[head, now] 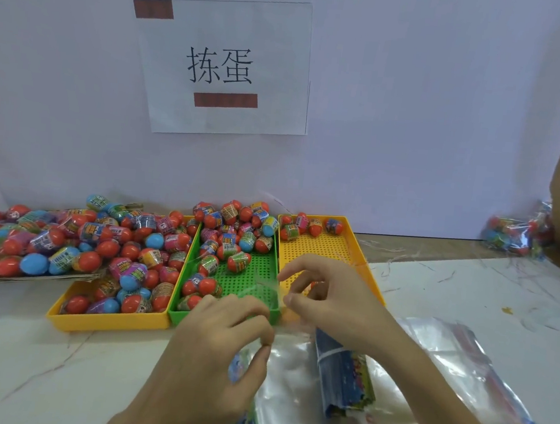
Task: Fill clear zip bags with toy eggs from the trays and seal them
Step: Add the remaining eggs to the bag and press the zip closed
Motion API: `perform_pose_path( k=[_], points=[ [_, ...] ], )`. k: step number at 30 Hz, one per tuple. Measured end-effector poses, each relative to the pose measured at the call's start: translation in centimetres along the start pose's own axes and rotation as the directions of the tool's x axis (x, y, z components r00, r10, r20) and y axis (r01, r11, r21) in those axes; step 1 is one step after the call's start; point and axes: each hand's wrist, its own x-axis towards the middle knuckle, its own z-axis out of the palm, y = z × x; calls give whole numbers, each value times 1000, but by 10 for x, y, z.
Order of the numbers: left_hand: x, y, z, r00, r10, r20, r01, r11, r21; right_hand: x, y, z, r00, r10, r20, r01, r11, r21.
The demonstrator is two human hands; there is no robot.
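Left hand (pixel 225 340) & right hand (pixel 327 293) are pinched on the clear zip bag (pixel 266 284) mouth by the green tray (pixel 178 316); slick film could be lost, mouth left stuck, toy eggs (pixel 236 228) spilled.

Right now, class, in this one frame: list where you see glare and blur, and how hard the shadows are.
Head view: glare whitens the loose zip bags; head view: the clear bag pinched between left hand and right hand nearly vanishes against the green tray; head view: the filled bags at the far right edge look blurred; head view: soft light, faint shadows.
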Motion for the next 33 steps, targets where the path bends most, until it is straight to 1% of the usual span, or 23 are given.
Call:
perform_pose_path(
  k=[2,4,6,7,8,10,12,13,15,16,18,20,22,23,24,25,26,28,29,31,33],
  points=[
    [0,1,-1,1000,-14,7,14,1000,-20,3,3,-7,993,9,-120,-16,998,-54],
    [0,0,-3,999,-46,5,47,998,-36,6,10,-16,968,28,-249,-54,994,-97],
    [0,-1,-4,997,-71,16,71,996,-44,8,21,-24,951,42,-305,-109,973,-205],
    [-1,-1,-4,997,-79,22,80,996,-47,8,26,-26,957,56,-286,-133,957,-257],
    [-1,-1,-4,996,-85,27,86,995,-49,8,31,-26,968,81,-237,-153,940,-306],
    [-1,0,-4,995,-96,35,97,994,-50,9,37,-23,984,147,-101,-175,898,-403],
    [-1,0,-4,994,-108,32,110,993,-47,10,39,-18,983,184,-17,-173,886,-431],
    [0,0,-4,993,-113,28,114,992,-45,10,38,-16,982,189,-16,-178,892,-416],
    [0,-1,-4,992,-122,21,123,991,-54,9,36,-16,981,183,-69,-196,895,-401],
    [-1,-1,-4,992,-125,18,126,990,-63,8,35,-16,979,166,-117,-200,887,-416],
    [-1,-1,-4,991,-131,22,132,988,-78,7,32,-18,967,86,-238,-185,884,-430],
    [-1,-2,-4,990,-134,30,136,987,-87,7,26,-21,943,-36,-332,-95,924,-371],
    [-1,-1,-4,991,-132,31,134,987,-83,6,16,-21,900,-179,-397,79,964,-255],
    [-1,-1,-4,991,-130,31,132,988,-80,5,11,-20,871,-236,-431,164,967,-197],
    [-1,-1,-4,991,-129,31,131,988,-78,3,6,-19,849,-270,-453,229,963,-144],
    [-1,-2,-4,991,-130,32,132,988,-77,2,2,-17,847,-279,-452,274,959,-78],
    [-1,-2,-4,991,-132,32,134,988,-73,1,-2,-16,867,-270,-419,303,953,14],
    [-1,-3,-5,991,-131,31,133,990,-54,-2,-8,-13,930,-248,-270,306,931,198],
    [-1,-3,-5,991,-128,31,130,991,-41,-3,-10,-11,948,-251,-195,293,928,230],
    [0,-4,-5,991,-130,24,130,991,-22,-4,-11,-8,962,-257,-93,271,941,205],
    [0,-5,-5,990,-139,14,140,990,-19,-5,-9,-5,968,-246,-48,251,955,161]
  ],
)
